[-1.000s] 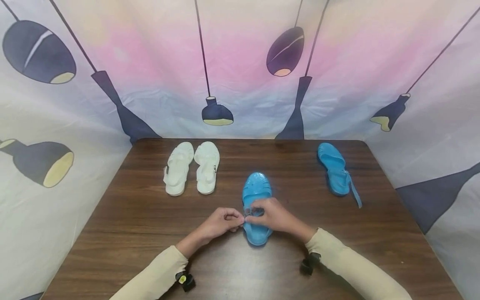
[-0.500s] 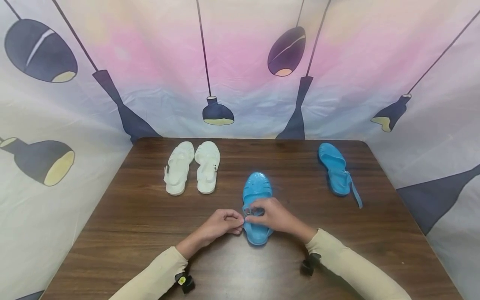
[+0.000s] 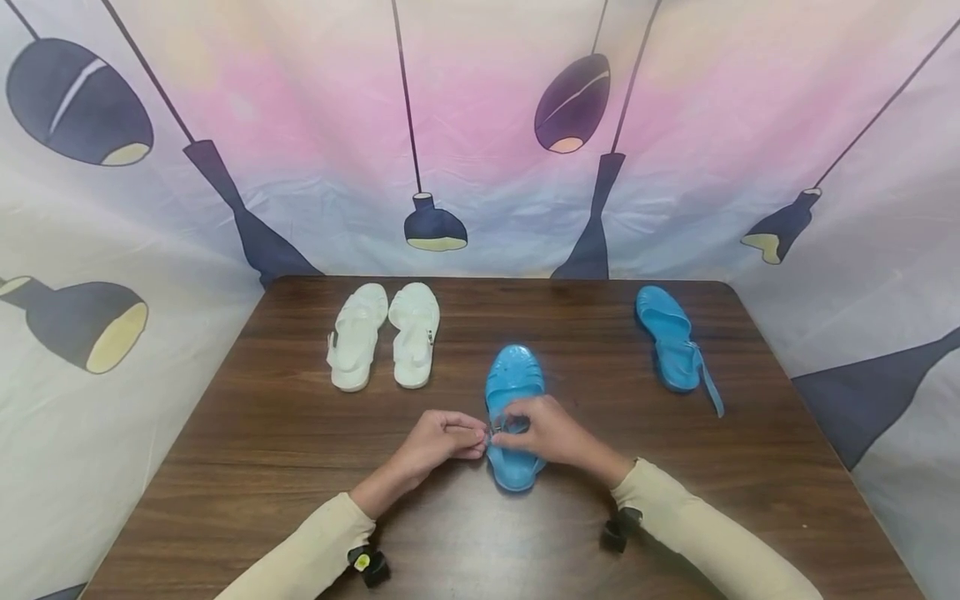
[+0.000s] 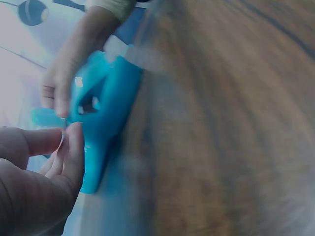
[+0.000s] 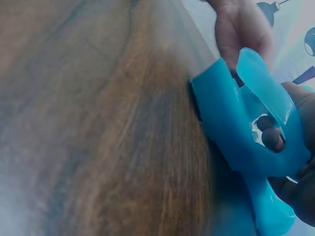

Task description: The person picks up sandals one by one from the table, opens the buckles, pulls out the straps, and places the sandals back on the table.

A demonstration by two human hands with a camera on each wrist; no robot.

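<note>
A blue jelly sandal (image 3: 514, 373) lies in the middle of the table, toe pointing away, with both hands at its left side. My left hand (image 3: 437, 442) pinches the sandal's ankle strap between thumb and fingertips, close to the small metal buckle (image 3: 496, 430). From the right, my right hand (image 3: 553, 431) reaches over the sandal and grips the strap by the buckle. In the left wrist view the left hand (image 4: 42, 172) and right hand (image 4: 69, 73) nearly meet at the strap. The right wrist view shows the sandal's heel (image 5: 216, 108); the right fingertips are partly hidden behind it.
A second blue sandal (image 3: 666, 333), its strap hanging loose, lies at the back right. Two white sandals (image 3: 356, 337) stand side by side at the back left. The brown wooden table (image 3: 247, 417) ends at a printed cloth backdrop (image 3: 495, 192).
The left hand has shifted slightly upward at the strap, its fingers now straighter. The right hand and the sandal stay almost still.
</note>
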